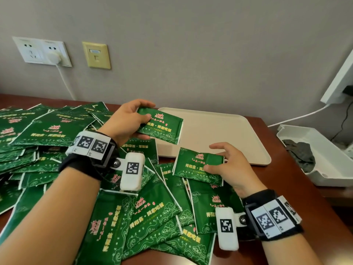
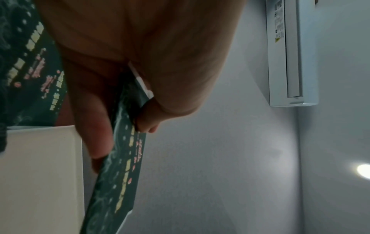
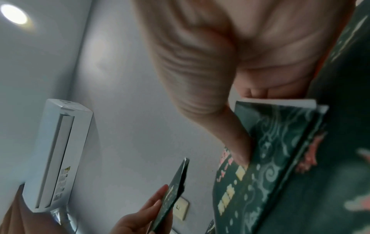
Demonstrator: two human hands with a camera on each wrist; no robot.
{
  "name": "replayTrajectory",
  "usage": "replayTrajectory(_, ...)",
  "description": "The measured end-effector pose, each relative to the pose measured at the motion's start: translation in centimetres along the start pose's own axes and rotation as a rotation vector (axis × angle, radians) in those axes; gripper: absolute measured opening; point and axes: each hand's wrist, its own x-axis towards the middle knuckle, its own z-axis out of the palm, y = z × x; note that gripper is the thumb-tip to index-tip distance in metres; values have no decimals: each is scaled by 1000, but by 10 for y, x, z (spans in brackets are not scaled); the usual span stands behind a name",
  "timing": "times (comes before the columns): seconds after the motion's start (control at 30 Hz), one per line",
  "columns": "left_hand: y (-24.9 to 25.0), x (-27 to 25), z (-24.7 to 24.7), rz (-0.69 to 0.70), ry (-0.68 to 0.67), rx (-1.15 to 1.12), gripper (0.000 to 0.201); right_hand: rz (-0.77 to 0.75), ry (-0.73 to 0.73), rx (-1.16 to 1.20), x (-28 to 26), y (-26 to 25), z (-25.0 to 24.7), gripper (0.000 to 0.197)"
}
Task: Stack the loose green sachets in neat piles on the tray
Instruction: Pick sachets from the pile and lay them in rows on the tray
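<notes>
Many loose green sachets [image 1: 57,134] lie heaped over the brown table's left and front. A beige tray [image 1: 219,134] sits bare at the back middle. My left hand [image 1: 131,119] grips one green sachet [image 1: 162,127] by its left end, lifted over the tray's left edge; in the left wrist view thumb and fingers [image 2: 94,126] pinch this sachet [image 2: 124,158]. My right hand [image 1: 227,165] holds a second sachet [image 1: 196,165] by its right end, just in front of the tray, above the heap. In the right wrist view that sachet [image 3: 260,158] is clamped under my thumb.
A white bin [image 1: 324,155] with dark cloth inside stands at the table's right edge. Wall sockets [image 1: 42,52] with a plugged white cable and a yellow plate [image 1: 96,55] sit on the grey wall behind. An air conditioner [image 2: 290,52] hangs high on the wall.
</notes>
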Motion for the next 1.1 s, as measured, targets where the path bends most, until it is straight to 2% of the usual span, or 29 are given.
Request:
replayTrajectory(0.1,-2,0,2,-13,-9,23,23,-47,-19,31,-1,-1,-1,55)
replayTrajectory(0.23,-6,3,5,-7,-12,75,23,-36,-5,1,2,1,1,39)
replayTrajectory(0.4,-10,4,12,28,-15,120,22,-68,24,32,-2,0,2,36)
replayTrajectory(0.6,-11,2,18,97,23,124,20,-71,28,184,10,-15,3,32)
replayTrajectory(0.8,16,41,21,164,92,178,23,-93,-14,175,72,-48,1,30)
replayTrajectory(0.93,26,93,28,50,103,200,23,-29,-47,144,123,-52,5,31)
replayTrajectory(1.1,0,144,37,-16,90,397,24,52,38,-68,188,-34,-12,26)
